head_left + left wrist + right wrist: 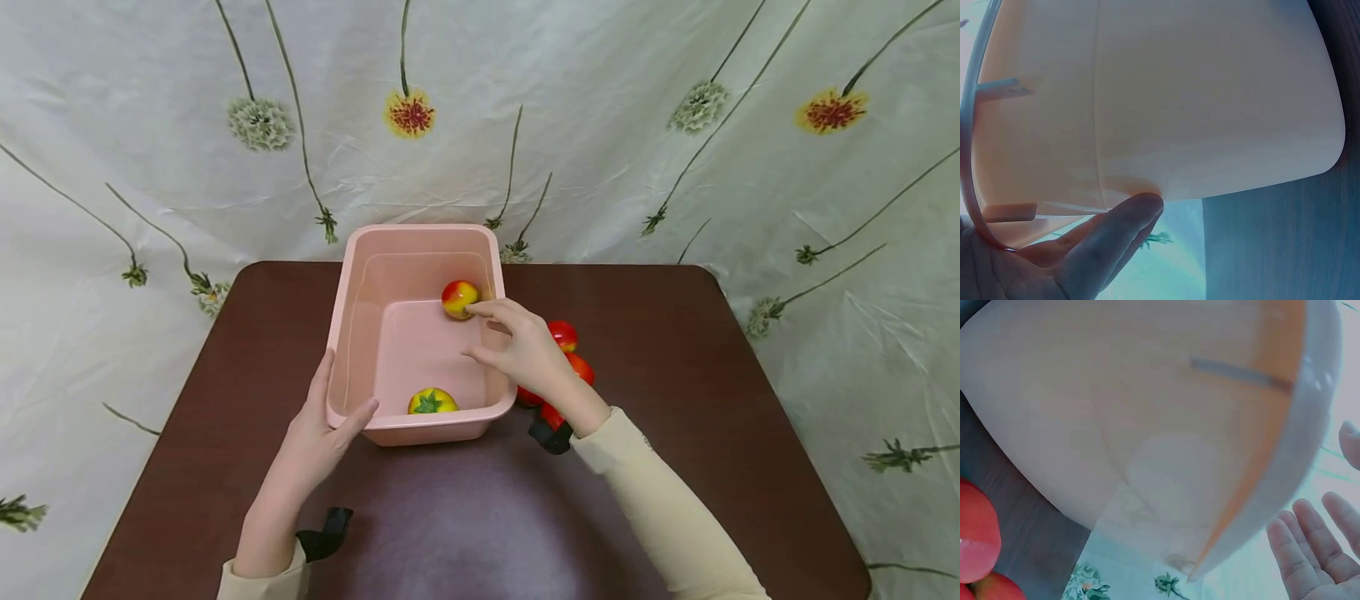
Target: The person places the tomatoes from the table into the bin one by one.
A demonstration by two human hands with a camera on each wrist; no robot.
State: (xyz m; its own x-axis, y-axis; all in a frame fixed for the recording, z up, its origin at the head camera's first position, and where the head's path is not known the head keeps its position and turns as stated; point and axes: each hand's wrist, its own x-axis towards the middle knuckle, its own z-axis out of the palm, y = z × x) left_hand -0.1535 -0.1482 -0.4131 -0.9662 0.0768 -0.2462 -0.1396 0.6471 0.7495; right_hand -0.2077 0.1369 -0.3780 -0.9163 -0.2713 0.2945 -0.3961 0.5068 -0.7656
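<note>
The right hand point(528, 346) is over the right side of a pink plastic box point(427, 358). Its grip is loose, with a gap between thumb and fingers, and holds nothing. A fingertip is right by a shiny red and yellow round fruit point(457, 296) inside the box; I cannot tell if they touch. The left hand point(318, 425) has its grip on the box's near left corner. A yellow fruit with a green leafy top point(432, 402) lies inside. Shiny red round fruits point(562, 335) sit beside the box on the dark brown bench point(712, 417).
</note>
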